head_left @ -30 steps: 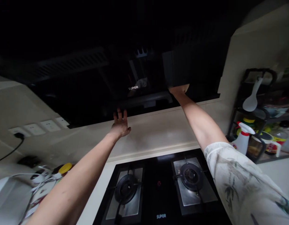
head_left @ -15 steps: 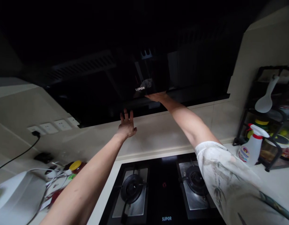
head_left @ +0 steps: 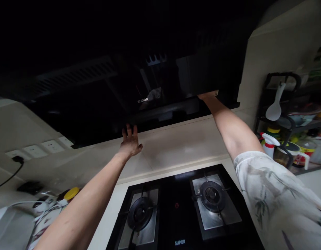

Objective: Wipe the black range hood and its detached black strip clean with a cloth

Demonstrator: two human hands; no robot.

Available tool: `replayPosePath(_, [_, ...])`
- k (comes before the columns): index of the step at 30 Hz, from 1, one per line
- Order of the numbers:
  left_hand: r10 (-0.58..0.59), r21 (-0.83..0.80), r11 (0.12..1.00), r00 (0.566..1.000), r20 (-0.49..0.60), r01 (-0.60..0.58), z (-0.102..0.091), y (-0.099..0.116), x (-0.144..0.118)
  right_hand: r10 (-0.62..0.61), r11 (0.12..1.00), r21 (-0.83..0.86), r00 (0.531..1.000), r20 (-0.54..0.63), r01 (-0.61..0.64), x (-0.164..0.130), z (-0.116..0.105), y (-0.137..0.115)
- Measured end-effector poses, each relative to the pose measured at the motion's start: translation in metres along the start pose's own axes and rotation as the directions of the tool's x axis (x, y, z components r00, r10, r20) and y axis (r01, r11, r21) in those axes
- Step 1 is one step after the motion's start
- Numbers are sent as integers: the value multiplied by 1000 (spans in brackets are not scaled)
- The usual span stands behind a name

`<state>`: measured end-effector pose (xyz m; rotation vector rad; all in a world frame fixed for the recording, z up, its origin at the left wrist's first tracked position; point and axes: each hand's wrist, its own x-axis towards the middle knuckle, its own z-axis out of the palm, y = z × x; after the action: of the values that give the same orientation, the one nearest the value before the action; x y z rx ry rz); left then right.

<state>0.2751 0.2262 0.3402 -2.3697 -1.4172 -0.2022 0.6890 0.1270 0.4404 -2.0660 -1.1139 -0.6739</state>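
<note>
A black glossy range hood (head_left: 103, 111) marked SUPOR fills the upper part of the view. My left hand (head_left: 130, 144) rests its spread fingertips on the hood's lower edge and holds nothing. My right hand (head_left: 209, 96) reaches up under the front panel on the right side. Its fingers are hidden behind the panel, so what they touch or hold does not show. Below both arms lies a black two-burner gas hob (head_left: 173, 222) with steel plates around the burners.
At right stands a black rack (head_left: 290, 128) with a white rice paddle (head_left: 276, 104). A spray bottle (head_left: 269, 142) and jars are near it. Left are wall sockets (head_left: 35, 151), a yellow-lidded jar (head_left: 72, 193), cables and a grey-white appliance (head_left: 9, 229).
My right hand has moved to the right along the hood's underside, and the view has turned slightly right. My left hand keeps its place at the hood's edge.
</note>
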Motion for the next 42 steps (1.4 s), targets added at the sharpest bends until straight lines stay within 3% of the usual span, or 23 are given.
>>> replayPosePath(4, [-9, -31, 999, 1000, 6, 10, -1, 1, 0, 155, 988, 5, 986, -56, -155, -14, -6, 8])
replayPosePath(8, [-11, -45, 999, 1000, 14, 12, -4, 3, -2, 81, 997, 2, 985, -149, -82, -35, 0, 17])
replayPosePath(13, [0, -49, 999, 1000, 7, 0, -9, 7, -5, 64, 998, 8, 989, -134, -64, -54, 6, 32])
replayPosePath(16, [-9, -55, 998, 1000, 7, 9, -10, 9, -6, 80, 996, -18, 989, -127, -83, -61, 8, 25])
replayPosePath(20, [2, -60, 998, 1000, 1, -2, -8, 9, -4, 35, 999, -38, 994, -101, -39, -87, 17, -12])
replayPosePath(23, [1, -63, 998, 1000, -10, -2, -5, 8, -2, -127, 992, -15, 991, 42, 128, -121, 32, -60])
replayPosePath(26, [-3, -66, 998, 1000, -17, 1, -3, 5, 0, -390, 920, 46, 901, 190, 388, -153, 44, -102])
replayPosePath(29, [0, -63, 998, 1000, 4, 0, -3, 3, 3, -533, 844, 69, 821, 205, 531, -165, 47, -117])
replayPosePath(31, [-3, -56, 998, 1000, 14, 4, -5, 3, 3, -561, 825, 56, 802, 202, 563, -162, 43, -106])
replayPosePath(33, [-9, -50, 999, 1000, 20, 10, -6, 3, 4, -532, 843, 33, 824, 196, 537, -153, 37, -81])
replayPosePath(38, [-15, -54, 998, 1000, 26, 16, -7, 3, 4, -170, 982, -64, 980, 101, 177, -116, 7, 9])
replayPosePath(40, [-18, -48, 999, 999, 28, 20, -6, 3, 4, -19, 996, -88, 999, 30, 21, -102, -6, 44])
replayPosePath(42, [-18, -46, 999, 999, 30, 19, -6, 3, 4, 44, 994, -103, 999, -20, -45, -95, -14, 71])
